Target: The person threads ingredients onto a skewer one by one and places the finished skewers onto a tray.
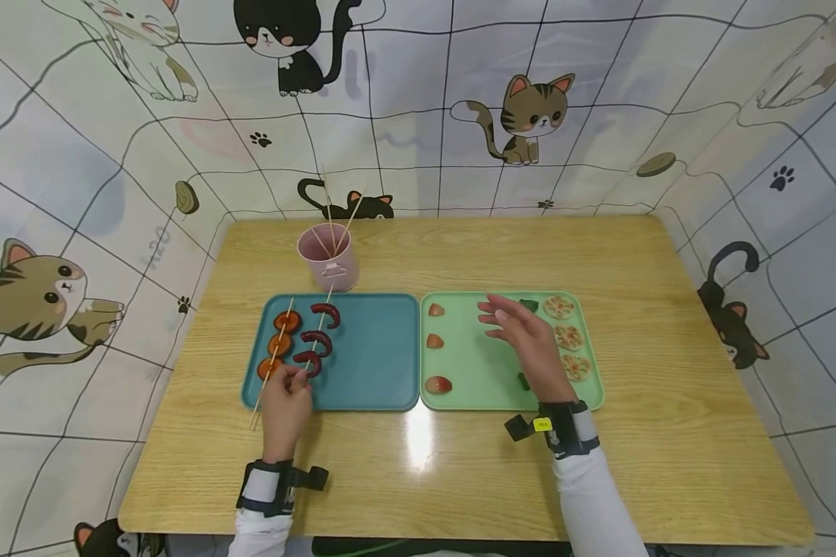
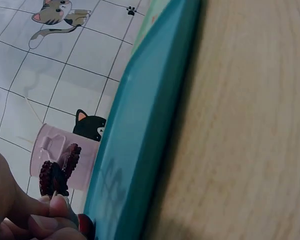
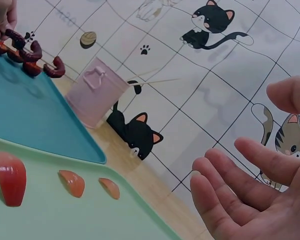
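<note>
My left hand (image 1: 286, 402) pinches the lower end of a wooden skewer (image 1: 318, 329) over the blue tray (image 1: 379, 356). Threaded on it are three dark red, curled pieces (image 1: 315, 338) with bumpy edges, like octopus tentacles. Close by on the left, a second skewer (image 1: 265, 381) carries three round orange-brown slices (image 1: 279, 345) and lies across the tray's left side. My right hand (image 1: 525, 340) is held above the green tray (image 1: 477, 387), palm turned inward, fingers apart and nothing in them. In the right wrist view its fingers (image 3: 250, 185) are loosely bent.
On the green tray lie three red wedges (image 1: 438, 384) at left, lotus root slices (image 1: 569, 337) at right and green pieces (image 1: 529, 305), partly hidden by my hand. Behind the blue tray stands a pink bucket (image 1: 334, 271) with several skewers. Cat-patterned walls enclose the wooden table (image 1: 669, 387).
</note>
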A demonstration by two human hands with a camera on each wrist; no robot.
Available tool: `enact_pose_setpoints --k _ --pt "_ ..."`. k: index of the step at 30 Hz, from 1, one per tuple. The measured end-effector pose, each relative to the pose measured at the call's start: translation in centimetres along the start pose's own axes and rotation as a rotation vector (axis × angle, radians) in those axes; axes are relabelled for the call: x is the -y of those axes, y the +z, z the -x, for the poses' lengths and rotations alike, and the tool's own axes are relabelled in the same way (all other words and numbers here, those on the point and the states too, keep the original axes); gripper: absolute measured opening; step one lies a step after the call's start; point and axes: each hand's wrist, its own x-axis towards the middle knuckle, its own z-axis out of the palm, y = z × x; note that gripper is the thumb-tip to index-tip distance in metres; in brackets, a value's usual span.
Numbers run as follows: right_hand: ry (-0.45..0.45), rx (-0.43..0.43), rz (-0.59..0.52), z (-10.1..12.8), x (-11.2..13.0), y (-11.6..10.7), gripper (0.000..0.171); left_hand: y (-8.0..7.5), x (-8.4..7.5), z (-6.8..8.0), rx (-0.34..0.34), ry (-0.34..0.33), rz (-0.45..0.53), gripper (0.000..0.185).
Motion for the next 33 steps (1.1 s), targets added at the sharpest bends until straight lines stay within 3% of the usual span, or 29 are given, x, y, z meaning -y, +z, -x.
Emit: enact_pose_setpoints --k 11,17,24,29,33 --pt "0.034 -0.006 -0.003 0.0 -0.3 0.1 0.051 -0.4 0.3 0.7 -0.042 -0.028 -0.114 0.021" --pt "0.049 -0.014 -0.01 -0.1 -0.6 0.0 0.053 -0.8 0.5 0.9 -0.066 0.016 -0.221 0.02" --pt "0.055 -0.016 -0.049 -0.2 -0.9 -0.3 0.053 -1.6 0.1 1.0 0.021 0.074 -0.392 0.018" --pt "0.06 -0.023 -0.053 -0.1 -1.0 -0.5 0.057 -1.9 -0.2 0.9 0.084 0.078 -0.42 0.02" --pt "0.062 -0.025 -0.055 0.0 -1.0 -0.6 0.058 -2.2 -0.3 0.8 0.098 0.059 -0.418 0.021"
